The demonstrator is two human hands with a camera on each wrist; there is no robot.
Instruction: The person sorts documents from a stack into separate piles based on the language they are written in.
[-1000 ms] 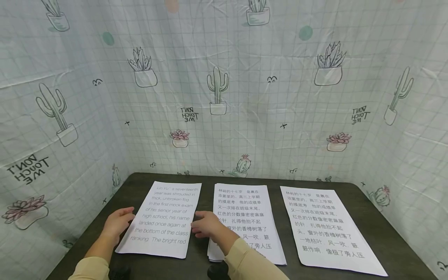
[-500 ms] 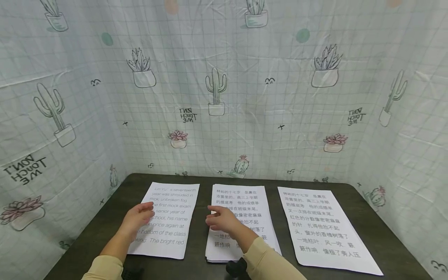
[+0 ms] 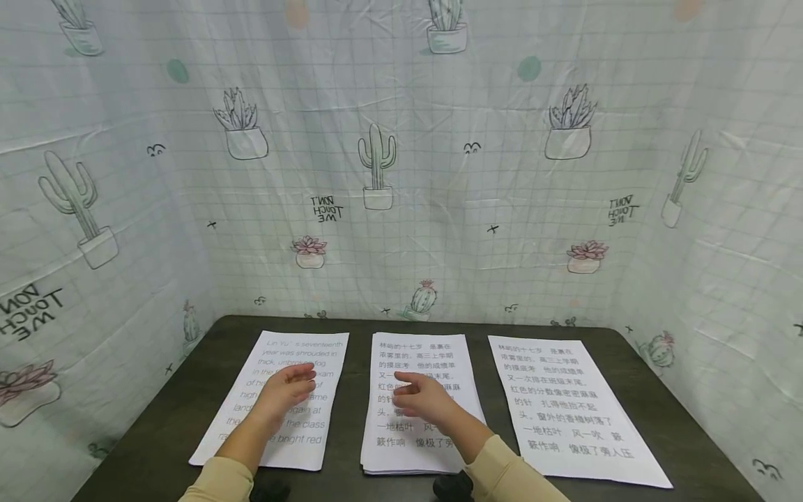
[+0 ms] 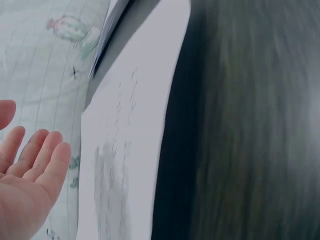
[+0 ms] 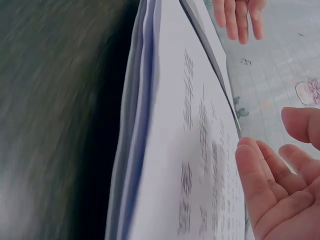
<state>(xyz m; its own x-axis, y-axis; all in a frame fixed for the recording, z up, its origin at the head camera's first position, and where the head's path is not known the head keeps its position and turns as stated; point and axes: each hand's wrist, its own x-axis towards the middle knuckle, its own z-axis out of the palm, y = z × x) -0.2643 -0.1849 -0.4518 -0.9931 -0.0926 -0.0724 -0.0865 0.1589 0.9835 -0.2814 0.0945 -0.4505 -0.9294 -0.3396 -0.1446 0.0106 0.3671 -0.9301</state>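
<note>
Three lots of printed white paper lie side by side on the dark table. My left hand (image 3: 282,396) hovers over the left sheet with English text (image 3: 304,418); its fingers are loosely extended and hold nothing, as the left wrist view of the hand (image 4: 32,175) also shows. My right hand (image 3: 426,403) is above the middle stack with Chinese text (image 3: 401,457), with relaxed fingers and nothing gripped. In the right wrist view, the middle stack (image 5: 170,125) shows several layered sheets at its edge, apart from the right hand (image 5: 280,185).
Another page with Chinese text (image 3: 564,411) lies at the right of the dark wooden table (image 3: 351,446). A curtain with cactus prints (image 3: 408,244) encloses the table's back and sides. Beige sleeves (image 3: 508,474) cover both forearms.
Both hands have left the left sheet's edges and moved rightward, the left now over that sheet and the right over the middle stack. The view has shifted slightly.
</note>
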